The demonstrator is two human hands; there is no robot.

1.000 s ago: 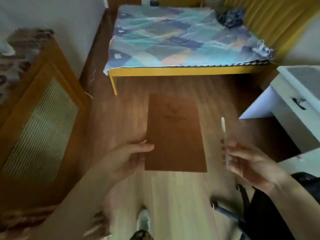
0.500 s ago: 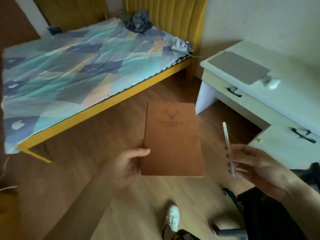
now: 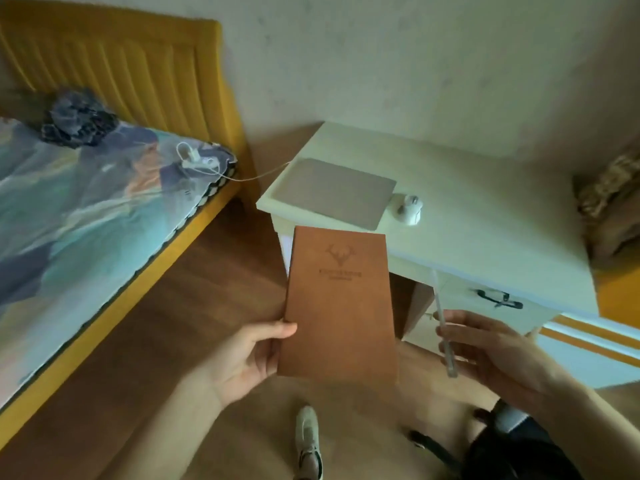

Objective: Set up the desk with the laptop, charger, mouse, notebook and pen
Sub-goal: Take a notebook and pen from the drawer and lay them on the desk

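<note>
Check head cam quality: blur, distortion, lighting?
Head view: dim, warm-tinted, soft throughout; stamped title on the notebook unreadable; wide-angle bowing along the desk and bed edges; pen pale and faint; no glare.

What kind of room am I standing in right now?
Most likely a bedroom with a study corner: a bed with a yellow padded headboard stands along one wall, and beside it a white desk holds a closed laptop and a mouse.

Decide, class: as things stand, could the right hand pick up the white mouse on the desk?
Probably not yet. The right hand already pinches the pen, so its fingers are occupied. Nothing blocks the way to the mouse, which sits uncovered on the desk beside the laptop.
</note>
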